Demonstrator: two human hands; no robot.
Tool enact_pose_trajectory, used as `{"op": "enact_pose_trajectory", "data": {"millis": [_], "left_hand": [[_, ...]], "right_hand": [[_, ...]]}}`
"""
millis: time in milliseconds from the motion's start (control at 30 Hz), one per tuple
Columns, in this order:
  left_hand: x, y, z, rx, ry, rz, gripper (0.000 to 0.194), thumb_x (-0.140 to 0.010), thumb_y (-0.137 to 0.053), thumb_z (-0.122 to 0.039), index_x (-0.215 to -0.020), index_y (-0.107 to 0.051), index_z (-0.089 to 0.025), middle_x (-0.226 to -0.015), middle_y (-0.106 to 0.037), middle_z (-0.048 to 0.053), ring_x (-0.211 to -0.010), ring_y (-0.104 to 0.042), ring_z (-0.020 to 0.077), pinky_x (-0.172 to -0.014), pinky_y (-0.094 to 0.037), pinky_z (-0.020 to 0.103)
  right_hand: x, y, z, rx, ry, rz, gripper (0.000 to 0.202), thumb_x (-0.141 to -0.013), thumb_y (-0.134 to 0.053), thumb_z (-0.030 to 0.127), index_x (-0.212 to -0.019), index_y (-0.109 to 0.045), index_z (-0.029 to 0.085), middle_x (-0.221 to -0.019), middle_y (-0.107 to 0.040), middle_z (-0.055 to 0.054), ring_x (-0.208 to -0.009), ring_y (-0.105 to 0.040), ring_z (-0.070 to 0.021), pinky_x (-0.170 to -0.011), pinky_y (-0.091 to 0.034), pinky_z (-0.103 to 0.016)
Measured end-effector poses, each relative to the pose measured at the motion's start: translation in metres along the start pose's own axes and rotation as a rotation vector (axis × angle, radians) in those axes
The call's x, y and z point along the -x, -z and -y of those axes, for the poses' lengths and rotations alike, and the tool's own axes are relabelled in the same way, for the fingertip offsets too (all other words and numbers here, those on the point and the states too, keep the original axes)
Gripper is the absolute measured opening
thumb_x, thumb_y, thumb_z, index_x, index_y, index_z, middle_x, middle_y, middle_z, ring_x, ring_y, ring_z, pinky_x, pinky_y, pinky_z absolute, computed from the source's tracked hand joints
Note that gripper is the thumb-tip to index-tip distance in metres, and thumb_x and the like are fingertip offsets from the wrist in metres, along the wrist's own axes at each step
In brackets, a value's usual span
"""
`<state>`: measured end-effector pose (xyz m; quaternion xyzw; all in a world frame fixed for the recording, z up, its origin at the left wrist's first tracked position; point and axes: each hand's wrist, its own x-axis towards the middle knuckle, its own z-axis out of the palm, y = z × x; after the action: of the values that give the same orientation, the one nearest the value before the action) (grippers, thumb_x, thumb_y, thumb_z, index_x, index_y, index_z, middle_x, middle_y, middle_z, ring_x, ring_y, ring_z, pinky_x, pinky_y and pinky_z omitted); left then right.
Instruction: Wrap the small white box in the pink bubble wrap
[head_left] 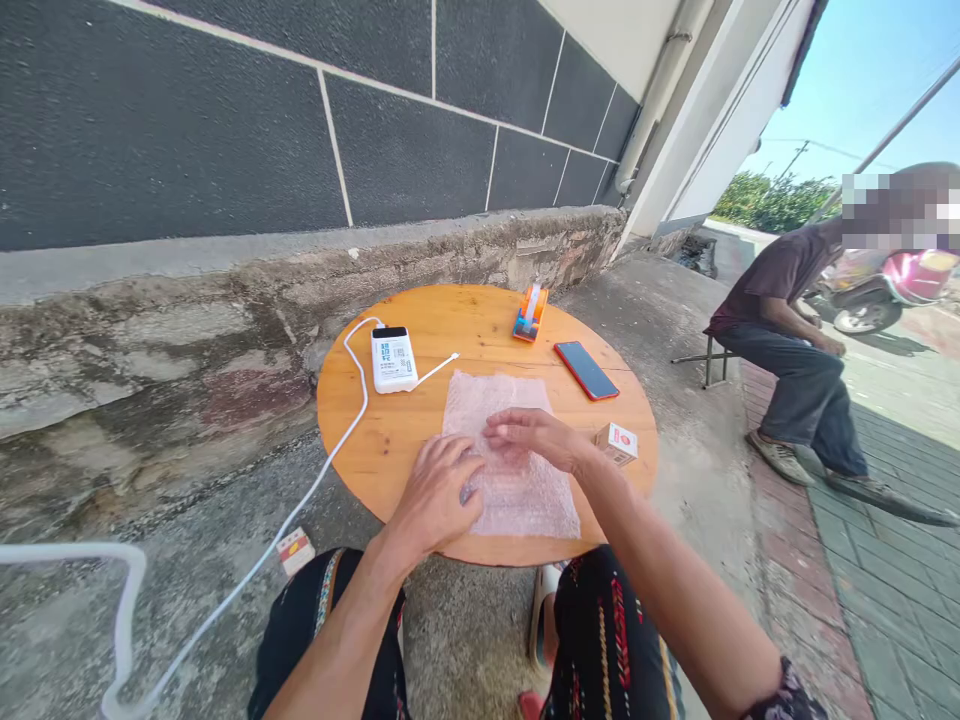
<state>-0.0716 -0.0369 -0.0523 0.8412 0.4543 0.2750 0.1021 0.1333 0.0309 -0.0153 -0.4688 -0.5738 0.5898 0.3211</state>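
Observation:
A pinkish, see-through sheet of bubble wrap [525,505] lies flat on the round wooden table [352,450], close to its front edge. My left hand [441,488] rests at the sheet's left side, palm down, with the fingers spread and slightly curved. Over the sheet's middle, my right hand [536,437] reaches in from the right with its fingers stretched out and the thumb partly hidden. Neither hand grips anything that I can see. Just right of my right forearm stands a small printed box [616,443].
At the back of the table are an orange tape dispenser [530,313] and a red-edged phone [586,371]. A white power bank [393,360] with cables sits at the left. A small box [295,551] lies on the ground. A person [795,320] sits at the right.

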Motion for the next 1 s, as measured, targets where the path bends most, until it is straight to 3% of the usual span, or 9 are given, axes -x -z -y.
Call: {"op": "enact_pose_trajectory", "data": {"millis": [133,200,367,433,500,633,767,900,1000], "left_hand": [[0.001,0.001,0.0,0.02,-0.001,-0.012,0.032,-0.072,-0.057,-0.016,-0.102,-0.066,-0.022,-0.121,-0.057,0.006,-0.118,-0.046,0.0254,-0.108,-0.033,0.045],[0.001,0.001,-0.001,0.025,-0.004,-0.018,0.032,-0.071,-0.057,-0.015,-0.101,-0.066,-0.022,-0.121,-0.057,0.006,-0.118,-0.046,0.0255,-0.108,-0.032,0.046],[-0.001,0.002,0.0,0.032,-0.006,-0.024,0.035,-0.07,-0.057,-0.014,-0.103,-0.065,-0.023,-0.123,-0.057,0.006,-0.118,-0.046,0.0259,-0.107,-0.033,0.047],[-0.001,0.002,0.001,0.029,-0.005,-0.018,0.036,-0.07,-0.057,-0.014,-0.103,-0.065,-0.024,-0.124,-0.057,0.006,-0.118,-0.046,0.0262,-0.105,-0.035,0.048],[-0.001,0.002,0.002,0.02,0.001,-0.012,0.035,-0.07,-0.057,-0.015,-0.103,-0.065,-0.024,-0.123,-0.057,0.006,-0.118,-0.046,0.0262,-0.106,-0.034,0.048],[-0.001,0.002,0.002,0.009,0.0,0.004,0.034,-0.071,-0.057,-0.016,-0.103,-0.066,-0.023,-0.122,-0.057,0.006,-0.119,-0.046,0.0259,-0.108,-0.032,0.047],[-0.001,0.002,0.001,0.002,0.006,0.001,0.033,-0.07,-0.057,-0.016,-0.102,-0.066,-0.022,-0.123,-0.056,0.007,-0.118,-0.046,0.0268,-0.106,-0.033,0.047],[-0.001,-0.001,0.003,0.01,0.004,-0.011,0.034,-0.07,-0.057,-0.016,-0.102,-0.066,-0.022,-0.122,-0.057,0.007,-0.118,-0.047,0.027,-0.106,-0.034,0.047],[0.001,-0.002,0.006,0.007,-0.017,-0.002,0.034,-0.071,-0.057,-0.017,-0.103,-0.066,-0.023,-0.123,-0.057,0.007,-0.117,-0.048,0.0268,-0.105,-0.035,0.047]], "right_hand": [[-0.019,0.032,0.004,0.019,0.062,-0.19,0.034,-0.071,-0.07,0.041,-0.095,-0.069,0.017,-0.099,-0.069,-0.009,-0.089,-0.064,-0.02,-0.073,-0.052,-0.032],[-0.022,0.033,0.008,0.033,0.097,-0.221,0.032,-0.073,-0.069,0.04,-0.096,-0.069,0.018,-0.105,-0.068,-0.007,-0.093,-0.063,-0.0192,-0.076,-0.051,-0.031],[-0.043,-0.009,0.014,0.078,0.035,0.139,0.033,-0.067,-0.075,0.036,-0.094,-0.072,0.017,-0.095,-0.071,-0.009,-0.084,-0.066,-0.0214,-0.073,-0.054,-0.035],[-0.057,-0.014,0.018,0.107,0.057,0.035,0.034,-0.062,-0.077,0.034,-0.09,-0.072,0.015,-0.089,-0.072,-0.008,-0.082,-0.065,-0.0218,-0.071,-0.053,-0.035],[-0.062,-0.006,0.022,0.1,0.104,-0.136,0.034,-0.068,-0.07,0.037,-0.094,-0.07,0.016,-0.095,-0.07,-0.007,-0.089,-0.062,-0.0204,-0.076,-0.051,-0.034],[-0.032,0.01,0.018,0.105,0.152,-0.291,0.033,-0.073,-0.065,0.037,-0.098,-0.067,0.016,-0.104,-0.067,-0.007,-0.096,-0.059,-0.0197,-0.081,-0.048,-0.033],[0.019,0.009,-0.005,0.139,0.068,-0.088,0.036,-0.073,-0.068,0.039,-0.103,-0.068,0.018,-0.106,-0.068,-0.008,-0.089,-0.063,-0.0206,-0.076,-0.05,-0.035],[0.051,0.02,-0.027,0.244,0.09,-0.452,0.039,-0.079,-0.06,0.04,-0.11,-0.064,0.017,-0.111,-0.067,-0.011,-0.104,-0.06,-0.0253,-0.088,-0.047,-0.041],[0.065,0.021,-0.035,0.391,0.186,-0.488,0.036,-0.082,-0.056,0.036,-0.114,-0.062,0.02,-0.124,-0.06,-0.011,-0.116,-0.054,-0.0267,-0.092,-0.046,-0.042]]}}
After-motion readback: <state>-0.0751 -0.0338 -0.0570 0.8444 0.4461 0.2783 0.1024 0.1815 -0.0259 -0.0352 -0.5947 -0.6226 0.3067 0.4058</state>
